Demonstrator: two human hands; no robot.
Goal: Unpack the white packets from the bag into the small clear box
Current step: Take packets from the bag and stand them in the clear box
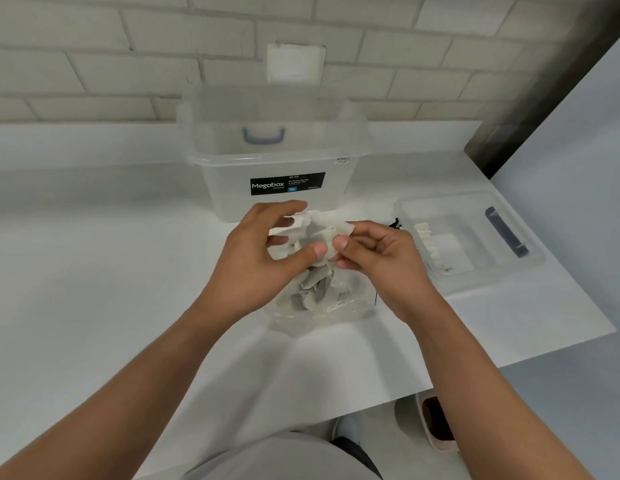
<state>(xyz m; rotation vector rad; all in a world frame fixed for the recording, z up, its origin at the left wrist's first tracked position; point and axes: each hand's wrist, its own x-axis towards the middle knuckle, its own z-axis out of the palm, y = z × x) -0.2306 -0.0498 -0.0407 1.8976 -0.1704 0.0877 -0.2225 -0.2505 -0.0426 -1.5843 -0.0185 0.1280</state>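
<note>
White table (pixel 94 271) below a pale brick wall (pixel 94 64), with a large clear Megabox tub (pixel 277 157) at the back.
At centre the left hand (pixel 253 268) and right hand (pixel 381 268) together pinch a bunch of white packets (pixel 319 237) between thumbs and fingers, just above the clear bag (pixel 322 299) lying on the table with more inside. Far right sits the small clear box (pixel 471 237), some white packets in it.

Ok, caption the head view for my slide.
Left hand and right hand grip small white packets over the clear plastic bag; small clear box alongside.
</note>
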